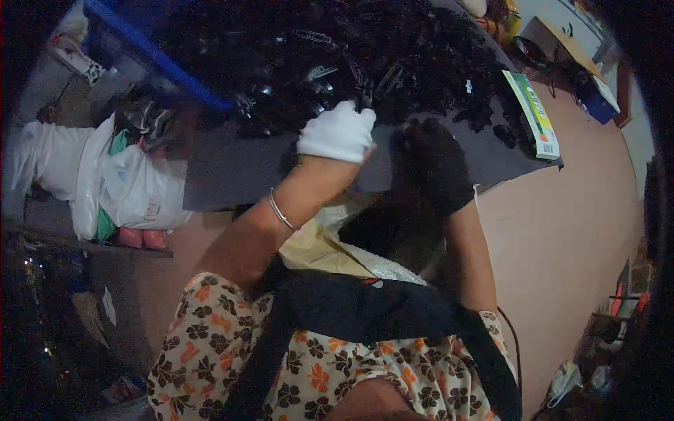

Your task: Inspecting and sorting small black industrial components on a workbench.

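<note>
My left hand (337, 133), in a white glove, is closed at the near edge of a heap of small black plastic parts (428, 63). A slim black plastic piece (366, 95) sticks up from its fingers; its exact kind cannot be made out. Beside it on the right, my right hand (434, 161) wears a black glove over the near part of the dark grey table cover (246, 168). Its fingers blend into the dark, so their pose and anything in them are hidden. A few clear or shiny pieces (321, 73) lie among the black parts.
A blue bin's edge (168, 67) borders the heap at the left. On the right of the table lies a long green, yellow and white box (531, 116). White plastic bags (140, 182) stand left of the table. Cream packing material (323, 249) is below my hands.
</note>
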Action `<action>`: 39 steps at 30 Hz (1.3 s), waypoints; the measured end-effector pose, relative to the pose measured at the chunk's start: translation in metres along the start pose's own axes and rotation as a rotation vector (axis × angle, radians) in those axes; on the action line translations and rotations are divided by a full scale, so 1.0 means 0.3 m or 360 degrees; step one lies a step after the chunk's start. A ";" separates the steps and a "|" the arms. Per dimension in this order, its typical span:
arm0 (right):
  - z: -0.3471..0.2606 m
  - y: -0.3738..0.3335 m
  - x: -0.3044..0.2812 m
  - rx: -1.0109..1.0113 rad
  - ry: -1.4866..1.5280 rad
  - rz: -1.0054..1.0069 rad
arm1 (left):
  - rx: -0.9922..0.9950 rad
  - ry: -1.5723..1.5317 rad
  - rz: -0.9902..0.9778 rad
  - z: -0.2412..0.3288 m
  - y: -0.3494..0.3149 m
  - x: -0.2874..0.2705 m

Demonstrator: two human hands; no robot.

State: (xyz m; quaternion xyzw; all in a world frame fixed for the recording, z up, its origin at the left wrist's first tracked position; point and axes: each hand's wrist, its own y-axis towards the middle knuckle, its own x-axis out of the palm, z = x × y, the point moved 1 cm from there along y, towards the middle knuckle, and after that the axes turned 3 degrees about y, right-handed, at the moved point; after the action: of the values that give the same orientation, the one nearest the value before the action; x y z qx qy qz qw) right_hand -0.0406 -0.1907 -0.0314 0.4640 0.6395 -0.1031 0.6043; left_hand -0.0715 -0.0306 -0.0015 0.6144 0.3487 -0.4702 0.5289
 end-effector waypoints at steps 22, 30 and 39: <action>-0.047 -0.050 0.069 0.0155 0.1415 0.0300 | -0.0508 -0.2103 -0.0075 -0.078 -0.152 0.017; -0.116 -0.044 0.023 0.0750 0.2134 0.0011 | -0.0301 -0.1665 -0.0040 -0.046 -0.158 0.015; -0.093 -0.048 0.060 0.0707 0.2039 -0.0085 | -0.0515 -0.1842 -0.0086 -0.008 -0.171 -0.009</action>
State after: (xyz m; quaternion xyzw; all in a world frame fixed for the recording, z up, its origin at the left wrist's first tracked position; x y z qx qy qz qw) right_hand -0.0669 -0.1710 -0.0465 0.5308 0.8461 0.0484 -0.0064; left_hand -0.1192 -0.0179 -0.0155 0.1612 0.0867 -0.6826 0.7075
